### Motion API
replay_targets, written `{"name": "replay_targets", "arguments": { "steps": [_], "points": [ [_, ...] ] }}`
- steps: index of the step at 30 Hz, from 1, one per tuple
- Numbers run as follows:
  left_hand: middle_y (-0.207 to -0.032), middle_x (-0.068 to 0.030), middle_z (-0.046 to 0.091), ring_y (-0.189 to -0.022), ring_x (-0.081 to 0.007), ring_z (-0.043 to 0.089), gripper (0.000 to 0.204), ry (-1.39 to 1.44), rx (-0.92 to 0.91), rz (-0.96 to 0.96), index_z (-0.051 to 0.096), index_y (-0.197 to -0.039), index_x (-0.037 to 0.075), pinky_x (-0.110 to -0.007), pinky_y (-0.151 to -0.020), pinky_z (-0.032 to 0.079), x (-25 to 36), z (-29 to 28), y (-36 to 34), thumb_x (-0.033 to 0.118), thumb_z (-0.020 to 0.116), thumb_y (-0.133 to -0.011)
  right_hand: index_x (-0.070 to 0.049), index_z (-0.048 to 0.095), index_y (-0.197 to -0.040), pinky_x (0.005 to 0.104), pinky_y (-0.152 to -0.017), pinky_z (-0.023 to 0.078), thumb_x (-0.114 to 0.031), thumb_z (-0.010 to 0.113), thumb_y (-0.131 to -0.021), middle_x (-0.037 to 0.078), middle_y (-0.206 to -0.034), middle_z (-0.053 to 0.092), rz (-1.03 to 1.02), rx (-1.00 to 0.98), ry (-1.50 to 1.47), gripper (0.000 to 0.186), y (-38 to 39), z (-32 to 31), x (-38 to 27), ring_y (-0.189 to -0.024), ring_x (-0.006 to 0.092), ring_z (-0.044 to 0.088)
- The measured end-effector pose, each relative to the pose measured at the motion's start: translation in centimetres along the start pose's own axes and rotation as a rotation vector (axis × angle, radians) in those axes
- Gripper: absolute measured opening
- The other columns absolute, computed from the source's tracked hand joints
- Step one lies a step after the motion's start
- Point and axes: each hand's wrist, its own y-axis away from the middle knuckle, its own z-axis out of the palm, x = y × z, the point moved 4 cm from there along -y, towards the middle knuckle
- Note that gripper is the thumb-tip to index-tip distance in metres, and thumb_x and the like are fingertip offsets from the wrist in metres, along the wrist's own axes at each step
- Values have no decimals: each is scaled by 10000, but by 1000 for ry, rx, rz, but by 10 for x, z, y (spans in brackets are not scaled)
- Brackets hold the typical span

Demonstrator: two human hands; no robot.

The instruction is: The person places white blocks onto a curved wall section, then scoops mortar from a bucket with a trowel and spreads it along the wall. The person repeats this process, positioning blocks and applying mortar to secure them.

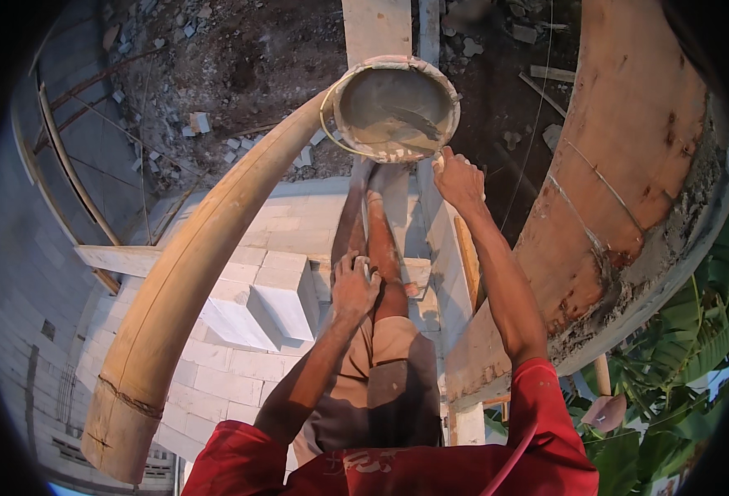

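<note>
A round bucket (393, 103) with grey wet mix, a long dark shape inside and a thin wire handle stands at the top centre, near a pale board (378, 29). My right hand (461, 182) is closed at its lower right rim; whether it grips the rim or a handle there is unclear. My left hand (354, 289) is lower, over my bare legs, fingers curled around something small and pale that I cannot make out. My legs (389, 264) stretch forward beside white blocks (286, 302).
A bamboo pole (187, 281) slants along my left. A curved-looking orange-brown panel (604, 165) edged with rough cement runs along my right, leaves (683, 322) beyond it. Rubble (216, 66) lies below beyond the block wall (307, 207); more planks (116, 256) and poles are at far left.
</note>
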Motion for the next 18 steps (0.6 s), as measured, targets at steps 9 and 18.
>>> {"name": "replay_targets", "arguments": {
  "steps": [9, 18],
  "points": [
    [-1339, -97, 556, -1285, -333, 495, 341, -50, 52, -3, 662, -1109, 86, -484, -1050, 452, 11, -2, 0, 299, 696, -844, -26, 634, -1269, 563, -823, 551, -339, 577, -943, 271, -1037, 692, 1, -92, -111, 455, -58, 96, -13, -914, 451, 708],
    [-1325, -117, 564, -1267, -344, 507, 371, -57, 12, -8, 658, -1133, 65, -475, -1048, 452, 10, -1, 7, 303, 702, -852, 59, 620, -1304, 327, -489, 437, -406, 736, -906, 91, -811, 615, 126, -402, -1117, 623, -49, 134, -5, -602, 144, 558]
  ]
}}
